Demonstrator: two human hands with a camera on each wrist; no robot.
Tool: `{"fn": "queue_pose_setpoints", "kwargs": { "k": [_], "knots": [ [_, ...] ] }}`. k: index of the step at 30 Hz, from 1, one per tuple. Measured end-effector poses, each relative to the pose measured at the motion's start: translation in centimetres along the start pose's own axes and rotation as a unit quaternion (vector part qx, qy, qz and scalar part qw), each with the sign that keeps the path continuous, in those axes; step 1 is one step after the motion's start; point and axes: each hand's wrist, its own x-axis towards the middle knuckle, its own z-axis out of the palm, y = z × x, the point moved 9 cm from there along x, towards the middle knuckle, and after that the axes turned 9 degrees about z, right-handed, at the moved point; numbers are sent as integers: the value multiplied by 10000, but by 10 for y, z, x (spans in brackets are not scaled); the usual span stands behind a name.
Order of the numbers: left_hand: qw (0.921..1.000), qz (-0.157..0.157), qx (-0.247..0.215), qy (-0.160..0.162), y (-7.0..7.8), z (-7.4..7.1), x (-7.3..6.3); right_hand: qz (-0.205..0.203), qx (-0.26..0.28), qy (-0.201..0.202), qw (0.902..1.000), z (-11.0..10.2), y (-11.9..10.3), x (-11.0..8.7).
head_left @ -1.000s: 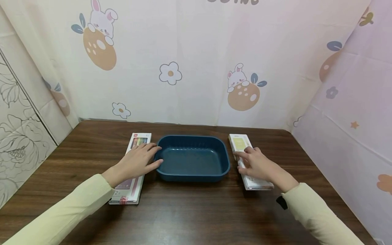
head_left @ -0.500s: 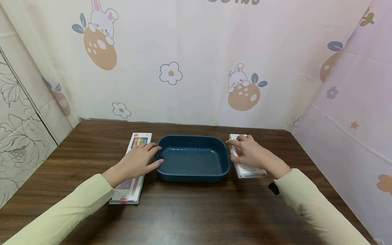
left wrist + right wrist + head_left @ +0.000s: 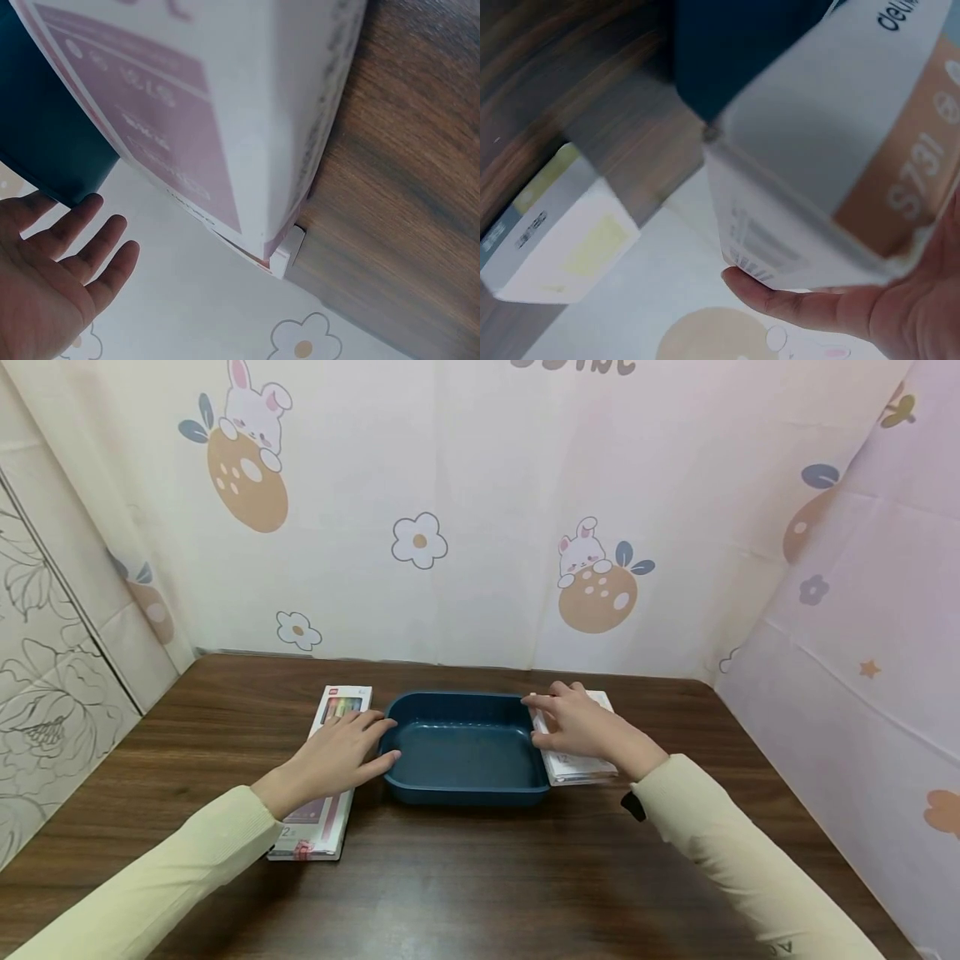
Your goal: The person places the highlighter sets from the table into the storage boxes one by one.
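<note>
A dark blue rectangular tray [image 3: 468,756] sits mid-table. My left hand [image 3: 330,756] reaches over a long white box [image 3: 322,835] with a colored-pen window, its relaxed fingers at the tray's left rim. In the left wrist view the fingers of that hand [image 3: 60,277] touch the tray [image 3: 52,127]. My right hand [image 3: 581,724] grips a white box [image 3: 577,768] at the tray's right end, overlapping its rim in the head view. The right wrist view shows this box [image 3: 817,150] raised and tilted, with a brown band marked S731.
A second white box [image 3: 570,232] with a yellow label lies on the wooden table [image 3: 465,885] at right, partly hidden in the head view by the right hand. A patterned curtain [image 3: 480,527] hangs along the table's back edge.
My right hand has carried the white box leftward and slightly away, from over the yellow-label box to the tray's right rim. The left hand and the tray stay put.
</note>
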Motion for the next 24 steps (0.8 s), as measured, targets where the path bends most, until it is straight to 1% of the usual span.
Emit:
{"fn": "queue_pose_setpoints", "kwargs": {
  "k": [6, 14, 24],
  "knots": [
    [10000, -2, -7, -16, 0, 1, 0, 62, 5, -91, 9999, 3, -12, 11],
    [10000, 4, -7, -13, 0, 1, 1, 254, 44, -283, 9993, 7, -28, 25],
    [10000, -29, -6, -64, -1, 3, 1, 564, -85, -515, 9970, 16, -37, 39]
  ]
}}
